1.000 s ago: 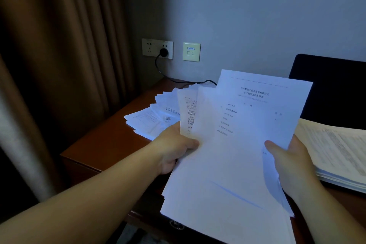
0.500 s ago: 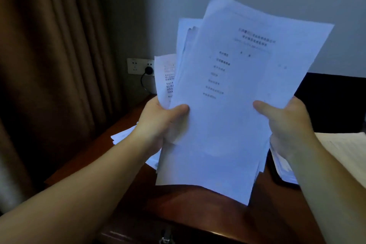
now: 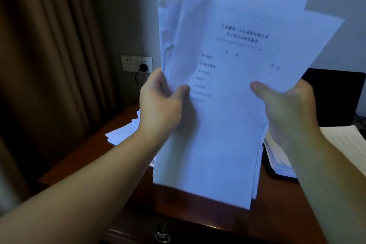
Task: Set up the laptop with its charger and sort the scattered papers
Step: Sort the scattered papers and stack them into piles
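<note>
Papers: loose sheaf of printed sheets (image 3: 227,105) held upright above tabletop (image 3: 198,216)
Left hand (image 3: 160,105): grip pinches left edge
Right hand (image 3: 287,109): grip pinches right edge
Handling: light, floppy, slippery; hold both side edges
Remaining: scattered sheets (image 3: 122,132) near tabletop's left edge

Head camera looks down, close over the desk (image 3: 83,160).

Sheaf: we hold a sheaf of printed papers (image 3: 227,95) upright above the wooden desk (image 3: 83,156); left hand (image 3: 160,105) grips its left edge; right hand (image 3: 287,109) its right
Behind: loose sheets (image 3: 122,132) on the desk; black plug (image 3: 143,67) in the wall socket (image 3: 136,64); brown curtain (image 3: 49,65) at left
</note>
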`<state>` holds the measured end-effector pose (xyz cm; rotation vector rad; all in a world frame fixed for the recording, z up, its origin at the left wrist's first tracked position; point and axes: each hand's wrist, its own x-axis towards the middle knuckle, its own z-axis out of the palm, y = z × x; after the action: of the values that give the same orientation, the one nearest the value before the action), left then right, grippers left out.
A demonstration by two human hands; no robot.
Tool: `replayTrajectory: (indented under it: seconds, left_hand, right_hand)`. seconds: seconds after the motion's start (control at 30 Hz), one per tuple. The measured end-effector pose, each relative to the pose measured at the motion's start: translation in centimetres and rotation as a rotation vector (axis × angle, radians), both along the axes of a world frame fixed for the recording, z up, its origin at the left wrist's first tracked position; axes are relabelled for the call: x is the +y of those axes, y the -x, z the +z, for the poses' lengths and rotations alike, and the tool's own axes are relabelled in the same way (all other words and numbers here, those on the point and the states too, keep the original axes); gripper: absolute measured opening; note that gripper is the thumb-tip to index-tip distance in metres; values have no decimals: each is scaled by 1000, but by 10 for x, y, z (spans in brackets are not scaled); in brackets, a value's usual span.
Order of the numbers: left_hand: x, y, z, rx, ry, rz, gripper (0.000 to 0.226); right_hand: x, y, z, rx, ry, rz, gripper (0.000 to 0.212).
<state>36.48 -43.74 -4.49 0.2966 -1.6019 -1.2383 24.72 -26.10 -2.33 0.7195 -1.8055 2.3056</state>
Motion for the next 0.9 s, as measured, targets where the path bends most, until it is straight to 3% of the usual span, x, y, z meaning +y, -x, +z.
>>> replayTrajectory:
  seconds: [0.17, 0.3, 0.4, 0.63, 0.77, 0.9]
  left_hand:
    - [4, 3, -4, 9, -37, -23, 38]
    - [4, 0, -48, -185, -13, 10, 41]
    - [7, 1, -54, -235, 19, 26, 32]
    - [13, 8, -30, -143, -1, 18, 32]
    - [15, -1, -63, -296, 4, 53, 34]
    - [19, 2, -75, -345, -15, 39, 21]
  right_hand:
    - [3, 3, -1, 64, -19, -32, 33]
    - [5, 3, -35, -42, -139, -34, 57]
    - [5, 6, -45, -89, -159, -33, 45]
    - [8, 9, -16, -5, -54, 20, 39]
    - [15, 9, -58, -89, -129, 26, 29]
    - [12, -1, -87, -172, -200, 11, 20]
